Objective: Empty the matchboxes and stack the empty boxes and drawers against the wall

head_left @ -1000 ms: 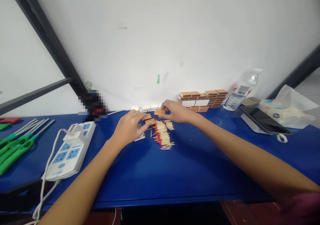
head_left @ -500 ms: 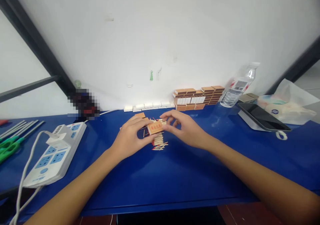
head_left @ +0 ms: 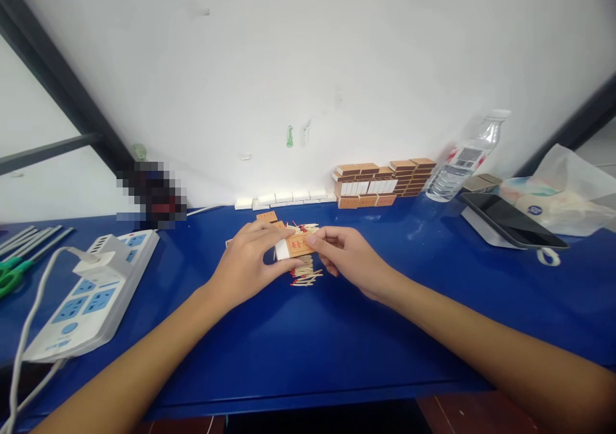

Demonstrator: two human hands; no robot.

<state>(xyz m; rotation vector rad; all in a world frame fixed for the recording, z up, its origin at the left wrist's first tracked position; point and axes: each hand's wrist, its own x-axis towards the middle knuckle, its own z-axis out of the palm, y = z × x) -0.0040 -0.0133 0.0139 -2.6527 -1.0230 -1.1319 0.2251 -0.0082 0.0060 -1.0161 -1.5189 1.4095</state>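
Both hands hold one orange matchbox (head_left: 299,244) with red lettering, in the middle of the head view. Its white inner tray sticks out at the left end. My left hand (head_left: 246,260) grips that left part between thumb and fingers. The right end is pinched by my right hand (head_left: 353,257), thumb on top and fingers curled. Below and behind the box lies a pile of loose red-tipped matches (head_left: 304,273) on the blue table (head_left: 308,344). Another orange matchbox (head_left: 266,217) lies just beyond my left fingers, which partly hide what is beside it.
Against the wall stand stacked matchboxes (head_left: 368,201) and a row of white trays (head_left: 293,198). To their right are a water bottle (head_left: 462,158), a phone (head_left: 513,219) and a tissue pack (head_left: 548,209). A power strip (head_left: 115,299) and green-handled scissors (head_left: 14,277) lie at left.
The white tray now shows at the matchbox's left end. My right hand has closed in on the right end, its fingers more curled. The camera view has shifted slightly.
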